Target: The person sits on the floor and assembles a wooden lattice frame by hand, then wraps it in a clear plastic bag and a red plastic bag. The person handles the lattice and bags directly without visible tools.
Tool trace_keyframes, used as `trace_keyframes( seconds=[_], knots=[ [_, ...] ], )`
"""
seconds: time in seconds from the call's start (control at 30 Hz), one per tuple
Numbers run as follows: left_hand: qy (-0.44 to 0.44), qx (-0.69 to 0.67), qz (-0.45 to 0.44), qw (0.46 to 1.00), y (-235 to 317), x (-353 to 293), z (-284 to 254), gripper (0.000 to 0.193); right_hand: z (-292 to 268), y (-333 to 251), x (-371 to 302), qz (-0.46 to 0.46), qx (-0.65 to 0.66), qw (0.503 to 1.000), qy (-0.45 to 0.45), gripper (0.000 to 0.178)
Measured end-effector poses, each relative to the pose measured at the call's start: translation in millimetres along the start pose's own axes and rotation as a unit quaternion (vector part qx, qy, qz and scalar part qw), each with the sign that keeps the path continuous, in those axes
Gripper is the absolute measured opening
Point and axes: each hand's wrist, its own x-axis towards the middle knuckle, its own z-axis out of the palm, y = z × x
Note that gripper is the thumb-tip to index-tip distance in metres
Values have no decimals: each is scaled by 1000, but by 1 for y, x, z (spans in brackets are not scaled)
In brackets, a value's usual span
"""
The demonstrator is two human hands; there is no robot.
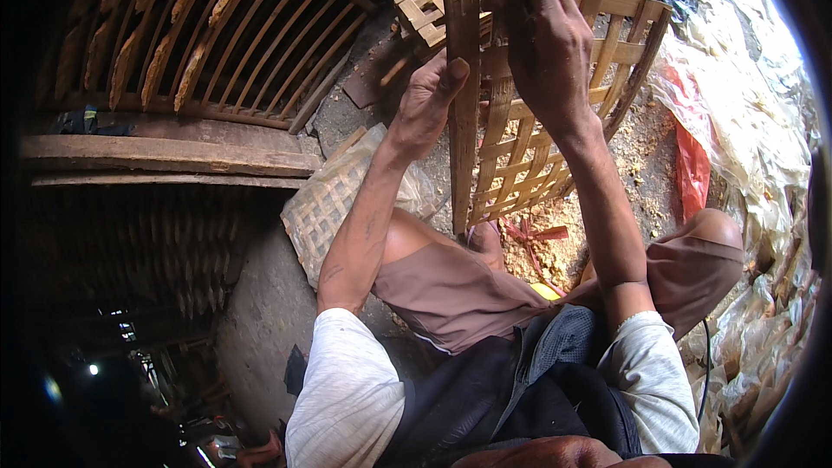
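A woven bamboo tray (520, 156) with a wooden frame stands tilted on edge in front of me, over my bent legs. My left hand (431, 104) grips the upright wooden bar (463, 104) at its near side, the thumb lying against it and the other fingers mostly hidden. Near the upper end of that bar, my right hand (548, 35) is bent over the tray, its fingers curled together by the top corner. What those fingertips hold, if anything, is too hidden to make out.
More woven bamboo trays (416, 0) lie beyond, and one wrapped in plastic (334, 208) sits to the left. Yellowish crumbs (529, 260) cover the ground. A slatted wooden rack (251, 43) stands far left; plastic sheets (737, 104) heap at the right, with a red one (691, 165).
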Motion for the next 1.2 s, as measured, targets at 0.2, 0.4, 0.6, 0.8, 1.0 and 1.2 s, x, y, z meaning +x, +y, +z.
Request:
trace_keyframes(
  seconds=[0.2, 0.4, 0.6, 0.8, 1.0, 1.2],
  knots=[
    [4, 23, -1, 1000, -1, 1, -4, 70, -8, -8, -14, 163, 128, 978, -33, 15],
    [6, 26, -10, 1000, -3, 3, -10, 73, -11, -14, -30, 163, 170, 962, -135, 21],
    [13, 14, -24, 1000, 1, -3, -9, 73, -9, -14, -30, 128, 150, 969, -150, 20],
    [13, 13, -17, 1000, -1, -1, -13, 71, 4, -11, -36, 141, 130, 979, -62, 17],
    [37, 19, -3, 999, -11, 2, -29, 65, -32, 33, -34, 356, 329, 874, 18, 27],
    [97, -33, -54, 993, -18, -4, -47, 56, -104, 140, -63, 437, 118, 891, -10, 32]
  ],
)
